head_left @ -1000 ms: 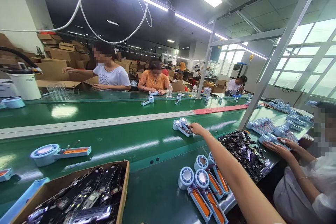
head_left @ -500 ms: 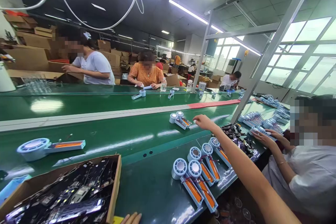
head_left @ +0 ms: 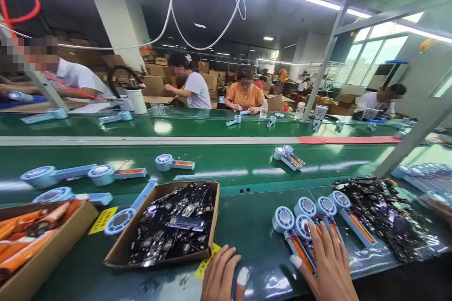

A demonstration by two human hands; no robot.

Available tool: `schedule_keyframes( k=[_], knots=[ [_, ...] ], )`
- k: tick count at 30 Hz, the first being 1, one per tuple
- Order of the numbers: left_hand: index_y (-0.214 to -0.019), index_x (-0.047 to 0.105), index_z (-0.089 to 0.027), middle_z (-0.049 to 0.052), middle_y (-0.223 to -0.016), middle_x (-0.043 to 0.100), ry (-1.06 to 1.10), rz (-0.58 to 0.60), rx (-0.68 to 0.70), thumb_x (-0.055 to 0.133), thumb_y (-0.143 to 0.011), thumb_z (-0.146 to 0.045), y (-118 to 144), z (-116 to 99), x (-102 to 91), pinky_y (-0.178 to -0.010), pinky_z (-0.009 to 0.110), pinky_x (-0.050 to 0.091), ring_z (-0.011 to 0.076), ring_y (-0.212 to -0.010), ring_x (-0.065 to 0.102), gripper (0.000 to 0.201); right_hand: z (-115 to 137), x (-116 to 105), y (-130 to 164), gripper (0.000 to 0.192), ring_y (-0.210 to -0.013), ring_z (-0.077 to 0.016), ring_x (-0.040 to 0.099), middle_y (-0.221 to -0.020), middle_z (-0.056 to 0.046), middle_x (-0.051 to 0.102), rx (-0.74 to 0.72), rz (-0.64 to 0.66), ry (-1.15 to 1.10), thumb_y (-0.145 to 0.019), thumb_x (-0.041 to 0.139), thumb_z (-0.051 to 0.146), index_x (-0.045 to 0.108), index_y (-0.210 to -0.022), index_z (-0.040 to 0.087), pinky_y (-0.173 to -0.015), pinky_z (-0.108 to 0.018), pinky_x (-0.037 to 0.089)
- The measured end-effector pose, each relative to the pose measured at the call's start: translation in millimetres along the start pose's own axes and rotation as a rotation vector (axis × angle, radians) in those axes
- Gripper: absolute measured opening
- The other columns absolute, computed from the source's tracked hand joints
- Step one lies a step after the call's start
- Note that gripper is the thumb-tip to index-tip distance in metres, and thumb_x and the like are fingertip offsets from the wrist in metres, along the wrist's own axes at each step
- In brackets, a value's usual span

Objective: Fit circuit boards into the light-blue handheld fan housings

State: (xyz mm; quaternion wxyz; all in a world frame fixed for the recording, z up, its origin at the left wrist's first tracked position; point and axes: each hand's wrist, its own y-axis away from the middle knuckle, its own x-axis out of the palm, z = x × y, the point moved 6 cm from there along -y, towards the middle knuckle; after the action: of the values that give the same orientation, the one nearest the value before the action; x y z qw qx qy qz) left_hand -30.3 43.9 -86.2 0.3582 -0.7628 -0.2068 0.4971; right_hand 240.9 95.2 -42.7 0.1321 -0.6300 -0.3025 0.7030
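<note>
Right now our right hand (head_left: 330,263) lies flat and open on the blue fans (head_left: 303,225) near the table edge, our left hand (head_left: 221,275) rests loosely curled, holding nothing, so a bump could knock them off.

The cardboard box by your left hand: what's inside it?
The cardboard box holds a loose heap of dark circuit boards. The heap covers the box floor, so anything beneath cannot be seen.
</note>
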Motion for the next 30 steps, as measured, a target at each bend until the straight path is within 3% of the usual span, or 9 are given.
schedule_keyframes(
  k=[2, 5, 10, 14, 17, 21, 25, 27, 30],
  knots=[
    [-0.113, 0.065, -0.02, 0.01, -0.114, 0.074, 0.021, 0.041, 0.008, 0.047, -0.095, -0.025, -7, -6, -7.6, -0.094, 0.038, 0.054, 0.0243, -0.111, 0.068, 0.025, 11, 12, 10, 0.075, -0.135, -0.0473, 0.045, -0.146, -0.023, 0.049, 0.042, 0.002, 0.021, -0.095, 0.051, 0.05, 0.024, -0.158, 0.02, -0.1, -0.067, 0.042],
    [-0.114, 0.064, -0.02, 0.01, -0.112, 0.074, 0.083, 0.072, 0.029, 0.052, -0.094, -0.026, -20, -20, -14.2, -0.092, 0.037, 0.056, 0.0236, -0.108, 0.069, 0.023, 27, 7, 12, 0.075, -0.14, -0.0392, 0.042, -0.154, -0.021, 0.041, 0.061, 0.088, -0.042, -0.098, 0.05, 0.041, 0.014, -0.16, 0.018, -0.107, -0.059, 0.043],
    [-0.115, 0.065, -0.02, 0.011, -0.118, 0.072, 0.138, 0.125, 0.054, 0.048, -0.097, -0.032, -46, -34, -6.0, -0.094, 0.038, 0.054, 0.0245, -0.111, 0.067, 0.027, 46, -18, 12, 0.07, -0.147, -0.0373, 0.033, -0.159, -0.018, 0.036, 0.063, 0.11, -0.061, -0.095, 0.055, 0.034, 0.025, -0.157, 0.019, -0.113, -0.059, 0.038],
    [-0.115, 0.068, -0.015, 0.014, -0.114, 0.073, -0.035, 0.201, 0.0, 0.037, -0.099, -0.035, -49, -20, -6.4, -0.091, 0.044, 0.054, 0.0286, -0.105, 0.068, 0.04, 60, -11, 15, 0.068, -0.149, -0.0404, 0.028, -0.16, -0.024, 0.032, 0.077, 0.044, -0.039, -0.092, 0.054, 0.02, 0.029, -0.155, 0.012, -0.112, -0.06, 0.04],
    [-0.112, 0.069, -0.013, 0.014, -0.109, 0.075, -0.196, 0.232, -0.014, 0.035, -0.098, -0.03, -38, -13, -19.8, -0.085, 0.045, 0.055, 0.0306, -0.101, 0.07, 0.04, 69, 6, 6, 0.066, -0.144, -0.0408, 0.038, -0.16, -0.025, 0.03, 0.094, 0.028, -0.066, -0.09, 0.047, 0.008, 0.032, -0.154, 0.013, -0.105, -0.057, 0.047],
    [-0.117, 0.065, -0.018, 0.01, -0.116, 0.074, -0.165, 0.141, 0.007, 0.041, -0.096, -0.022, -34, -16, -50.1, -0.092, 0.037, 0.054, 0.0241, -0.105, 0.07, 0.032, 82, 22, -10, 0.063, -0.13, -0.0395, 0.054, -0.158, -0.024, 0.034, 0.085, 0.046, -0.154, -0.093, 0.044, 0.009, 0.033, -0.155, 0.017, -0.097, -0.054, 0.054],
    [-0.124, 0.062, -0.014, 0.013, -0.121, 0.072, -0.237, 0.019, -0.029, 0.041, -0.093, -0.012, -69, 12, -78.0, -0.105, 0.045, 0.048, 0.0269, -0.115, 0.065, 0.037, 86, 22, -15, 0.06, -0.124, -0.04, 0.058, -0.157, -0.022, 0.034, 0.094, 0.098, -0.238, -0.096, 0.05, 0.026, 0.035, -0.154, 0.021, -0.092, -0.052, 0.057],
    [-0.12, 0.066, -0.01, 0.017, -0.123, 0.071, -0.33, 0.092, -0.023, 0.035, -0.091, -0.009, -93, 35, -76.6, -0.106, 0.05, 0.047, 0.0317, -0.122, 0.061, 0.042, 81, 19, -13, 0.061, -0.123, -0.0388, 0.06, -0.156, -0.021, 0.036, 0.107, 0.139, -0.284, -0.097, 0.05, 0.033, 0.034, -0.155, 0.023, -0.089, -0.05, 0.058],
    [-0.119, 0.069, -0.009, 0.019, -0.129, 0.068, -0.417, 0.259, -0.111, 0.036, -0.088, -0.012, -120, 71, -59.7, -0.105, 0.054, 0.047, 0.0359, -0.128, 0.057, 0.046, 68, 15, -9, 0.059, -0.122, -0.0333, 0.062, -0.147, -0.016, 0.049, 0.099, 0.184, -0.37, -0.099, 0.044, 0.03, 0.03, -0.157, 0.028, -0.089, -0.046, 0.06]
  ],
)
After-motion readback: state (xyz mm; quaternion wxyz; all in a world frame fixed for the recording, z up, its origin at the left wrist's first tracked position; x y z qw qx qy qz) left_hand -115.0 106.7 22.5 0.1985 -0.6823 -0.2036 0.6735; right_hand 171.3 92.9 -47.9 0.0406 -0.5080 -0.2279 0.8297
